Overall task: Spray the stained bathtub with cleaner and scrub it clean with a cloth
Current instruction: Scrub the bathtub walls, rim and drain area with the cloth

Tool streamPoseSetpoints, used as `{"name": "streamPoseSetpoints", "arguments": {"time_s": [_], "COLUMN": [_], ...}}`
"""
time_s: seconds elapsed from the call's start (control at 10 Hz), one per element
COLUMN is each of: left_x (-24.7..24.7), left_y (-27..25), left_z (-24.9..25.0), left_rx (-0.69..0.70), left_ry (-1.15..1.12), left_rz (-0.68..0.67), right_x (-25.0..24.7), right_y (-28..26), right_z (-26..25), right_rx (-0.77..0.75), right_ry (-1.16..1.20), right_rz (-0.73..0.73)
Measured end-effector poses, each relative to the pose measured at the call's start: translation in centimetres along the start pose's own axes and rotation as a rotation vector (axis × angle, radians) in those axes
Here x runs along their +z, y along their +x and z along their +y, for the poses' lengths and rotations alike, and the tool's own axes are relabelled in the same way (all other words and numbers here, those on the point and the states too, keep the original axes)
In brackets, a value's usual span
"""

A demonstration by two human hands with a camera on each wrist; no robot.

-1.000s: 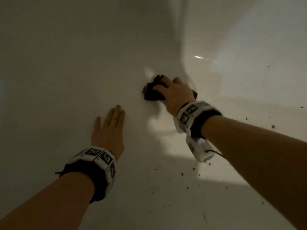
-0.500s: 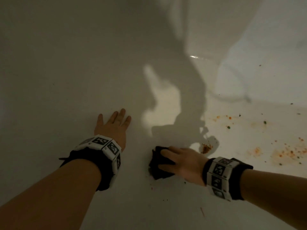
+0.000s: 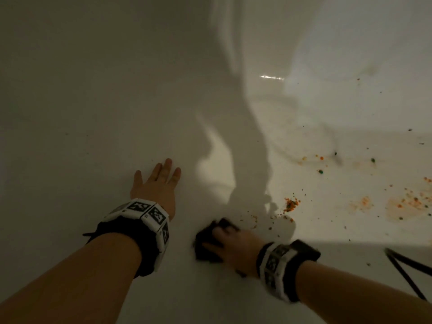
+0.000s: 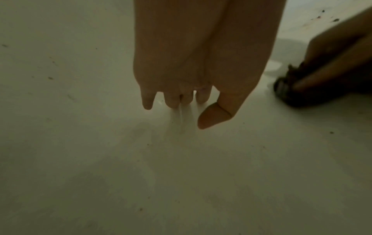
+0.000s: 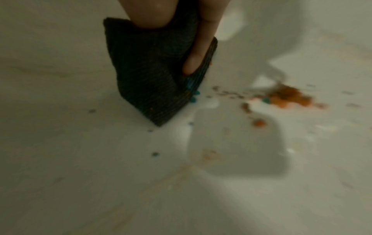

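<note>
I am looking down into a white bathtub (image 3: 93,90). My right hand (image 3: 230,246) grips a folded dark cloth (image 3: 205,242) and presses it on the tub floor; in the right wrist view the cloth (image 5: 153,76) is pinched between thumb and fingers (image 5: 201,52). An orange and green clump of stain (image 3: 291,204) lies just beyond the cloth, and the same stain (image 5: 287,97) shows to its right in the right wrist view. More orange smears (image 3: 406,204) spread at the far right. My left hand (image 3: 156,183) lies flat on the tub, fingers (image 4: 171,98) straight, holding nothing. No spray bottle is in view.
A dark cord (image 3: 406,272) hangs in at the lower right edge. Small dark specks (image 3: 271,228) dot the floor near the cloth. The tub's far wall (image 3: 350,43) curves up at the upper right, brightly lit; the left side is in shadow.
My right hand has pulled the cloth from the far middle of the tub back toward me, then shifted it slightly. The left hand has stayed flat on the tub.
</note>
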State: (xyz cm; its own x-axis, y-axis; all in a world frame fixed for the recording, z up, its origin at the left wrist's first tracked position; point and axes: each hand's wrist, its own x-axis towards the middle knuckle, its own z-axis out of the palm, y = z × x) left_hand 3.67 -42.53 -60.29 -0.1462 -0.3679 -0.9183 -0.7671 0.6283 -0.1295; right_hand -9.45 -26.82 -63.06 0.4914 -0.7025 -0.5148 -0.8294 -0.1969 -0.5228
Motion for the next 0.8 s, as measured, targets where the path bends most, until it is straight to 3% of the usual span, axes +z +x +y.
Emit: {"name": "streamPoseSetpoints", "arguments": {"time_s": [0.1,0.3,0.4,0.5,0.6,0.7,0.8], "left_x": [-0.2,-1.0,-0.1,1.7,2.3,2.2,2.0], "left_y": [-0.2,-0.8,-1.4,-2.0,-2.3,-2.0,-1.7], "left_z": [0.1,0.5,1.8,3.0,3.4,2.9,2.6], "left_rx": [-0.004,0.012,0.045,0.057,0.042,0.046,0.053], "left_ry": [0.025,0.022,0.050,0.018,-0.018,0.014,0.040], "left_rz": [-0.017,-0.046,-0.044,-0.017,-0.022,-0.040,-0.061], "right_x": [-2.8,-3.8,-4.4,-2.1,1.6,1.4,1.1], "right_y": [-0.9,-2.9,-4.1,-3.7,-3.1,-2.6,-2.7], "right_z": [3.6,6.5,3.2,-0.5,-3.7,-4.0,-1.0], "right_rx": [0.373,0.475,0.203,-0.160,-0.254,-0.125,0.079], "right_ry": [0.202,0.063,0.060,0.205,0.194,0.021,0.065], "right_rz": [0.068,0.108,0.030,-0.118,-0.382,-0.341,-0.280]}}
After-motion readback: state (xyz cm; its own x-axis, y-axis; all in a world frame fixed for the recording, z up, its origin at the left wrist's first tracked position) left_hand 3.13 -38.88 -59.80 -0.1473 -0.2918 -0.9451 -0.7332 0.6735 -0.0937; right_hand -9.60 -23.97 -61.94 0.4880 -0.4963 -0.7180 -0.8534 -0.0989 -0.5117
